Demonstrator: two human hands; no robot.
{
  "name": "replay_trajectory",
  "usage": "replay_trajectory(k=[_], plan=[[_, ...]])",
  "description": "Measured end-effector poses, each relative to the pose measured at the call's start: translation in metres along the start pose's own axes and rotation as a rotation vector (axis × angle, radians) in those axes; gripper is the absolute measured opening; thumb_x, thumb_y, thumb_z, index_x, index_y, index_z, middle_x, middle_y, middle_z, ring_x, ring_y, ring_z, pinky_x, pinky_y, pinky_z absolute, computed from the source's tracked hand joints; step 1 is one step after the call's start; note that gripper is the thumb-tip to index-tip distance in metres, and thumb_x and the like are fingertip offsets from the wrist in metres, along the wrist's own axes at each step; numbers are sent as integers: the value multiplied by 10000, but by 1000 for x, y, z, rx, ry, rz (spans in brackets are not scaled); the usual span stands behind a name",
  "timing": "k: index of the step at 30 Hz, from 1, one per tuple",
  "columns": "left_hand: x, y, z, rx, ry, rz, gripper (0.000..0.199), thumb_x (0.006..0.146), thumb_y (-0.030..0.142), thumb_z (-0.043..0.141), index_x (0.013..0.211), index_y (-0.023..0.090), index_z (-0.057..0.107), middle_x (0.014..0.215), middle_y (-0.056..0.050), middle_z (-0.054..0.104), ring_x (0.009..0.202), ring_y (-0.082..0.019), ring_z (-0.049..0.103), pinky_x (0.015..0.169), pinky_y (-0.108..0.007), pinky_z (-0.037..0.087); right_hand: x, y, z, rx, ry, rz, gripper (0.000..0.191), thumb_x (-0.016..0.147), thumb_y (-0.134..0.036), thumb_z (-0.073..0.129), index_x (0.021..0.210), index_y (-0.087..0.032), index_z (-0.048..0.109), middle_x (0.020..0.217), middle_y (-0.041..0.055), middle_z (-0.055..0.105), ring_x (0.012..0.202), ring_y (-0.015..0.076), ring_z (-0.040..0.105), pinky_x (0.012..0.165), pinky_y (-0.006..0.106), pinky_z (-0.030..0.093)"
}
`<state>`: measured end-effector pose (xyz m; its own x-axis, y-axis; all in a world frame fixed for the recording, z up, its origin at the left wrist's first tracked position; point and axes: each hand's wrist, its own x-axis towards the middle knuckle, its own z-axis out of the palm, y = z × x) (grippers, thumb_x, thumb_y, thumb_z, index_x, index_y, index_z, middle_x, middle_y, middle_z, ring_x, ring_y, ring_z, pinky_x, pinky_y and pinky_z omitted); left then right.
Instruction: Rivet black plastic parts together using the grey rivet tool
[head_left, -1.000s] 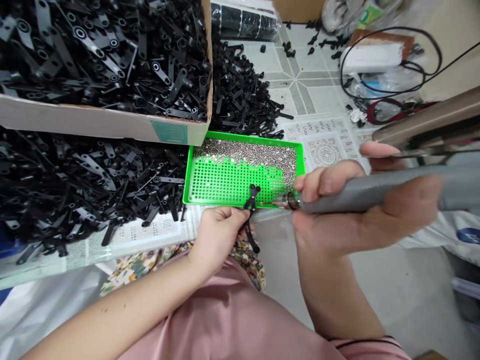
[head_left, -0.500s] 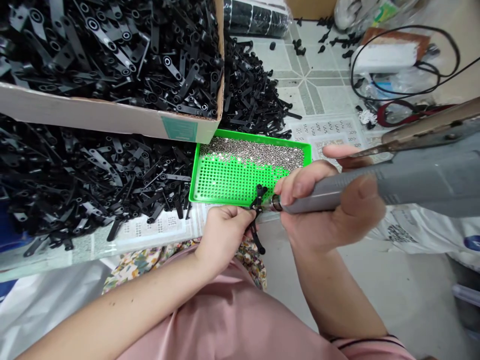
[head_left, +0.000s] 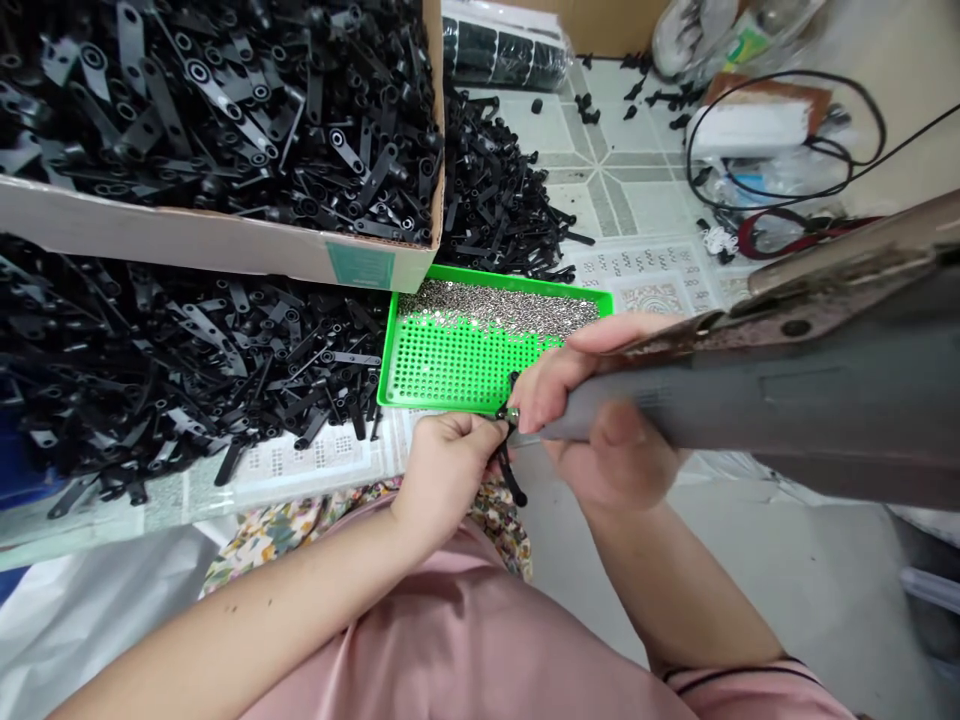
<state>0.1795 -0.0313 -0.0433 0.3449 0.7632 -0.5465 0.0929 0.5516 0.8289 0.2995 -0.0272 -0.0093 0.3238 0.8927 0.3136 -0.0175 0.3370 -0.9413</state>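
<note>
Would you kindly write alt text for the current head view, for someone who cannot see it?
A person's left hand pinches a black part while the right hand holds a grey tool close to it. Beyond, a green tray holds tiny metal pieces, near a cardboard box and heaps of black parts.

Pink top (head_left: pixel 420 640) over flowered cloth (head_left: pixel 292 535)

The top is plain, with soft folds at front. Its right sleeve (head_left: pixel 761 690) ends near the elbow and carries a thin dark line along the edge. The cloth shows flowers in yellow, green and white; its garment I cannot tell. The left hand (head_left: pixel 446 460) and right hand (head_left: pixel 600 430) are bare.
</note>
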Motion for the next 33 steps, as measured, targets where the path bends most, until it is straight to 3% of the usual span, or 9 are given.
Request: replay_trajectory(k=[2,3,6,8,14,21,24,28,33], plan=[[0,-1,0,-15,-5,-5,314,758,326,572,492,160,579,455,18,508,445,-93,394,464,-225,296,6,-1,-6,109,-48,-109,267,757,-464,600,950,-279,579,507,-70,561,363,148,498,389,323,452],[0,-2,0,-30,-7,-20,301,761,329,578,515,156,596,479,8,538,454,-95,408,469,-224,306,10,-1,-10,143,0,-163,253,766,-436,579,945,-257,586,487,-70,547,341,140,476,369,312,439],[1,-2,0,-98,-7,-97,285,755,353,605,560,146,617,555,-23,605,486,-98,449,492,-220,344,24,4,-26,127,300,-267,239,761,-393,535,894,-202,588,428,-77,479,293,114,410,323,271,395],[0,-1,-1,-150,-26,-125,270,745,360,626,587,141,621,597,-29,621,516,-98,475,519,-218,370,31,13,-35,93,388,-239,235,767,-382,521,889,-188,575,430,-77,465,296,109,401,324,263,390],[-2,1,-2,-193,-32,-146,107,622,188,725,652,148,630,611,17,590,580,-96,524,569,-205,393,35,35,-45,69,377,-201,151,758,-336,548,860,-238,604,452,-74,485,318,114,421,348,272,408],[-1,-1,1,-217,12,-155,97,626,195,720,650,146,640,621,23,599,577,-88,528,579,-205,415,34,39,-49,-13,360,-198,154,793,-355,513,876,-248,587,474,-79,456,332,108,431,367,267,411],[-1,-1,3,-227,37,-164,113,620,200,725,674,145,642,631,21,618,570,-87,537,579,-206,426,28,37,-42,-114,415,-164,194,801,-375,503,919,-229,552,498,-74,457,364,112,448,414,280,440],[-1,0,6,-179,62,-181,116,648,235,705,675,138,645,585,5,632,541,-99,553,560,-211,434,20,36,-29,-198,598,-187,222,786,-334,550,959,-196,523,554,-64,477,425,111,481,482,289,462],[0,3,8,-140,77,-181,138,656,253,692,604,137,639,534,-12,640,506,-105,570,491,-191,387,21,28,-28,-130,601,-216,143,808,-303,496,905,-202,525,503,-65,451,394,122,443,449,297,433]])
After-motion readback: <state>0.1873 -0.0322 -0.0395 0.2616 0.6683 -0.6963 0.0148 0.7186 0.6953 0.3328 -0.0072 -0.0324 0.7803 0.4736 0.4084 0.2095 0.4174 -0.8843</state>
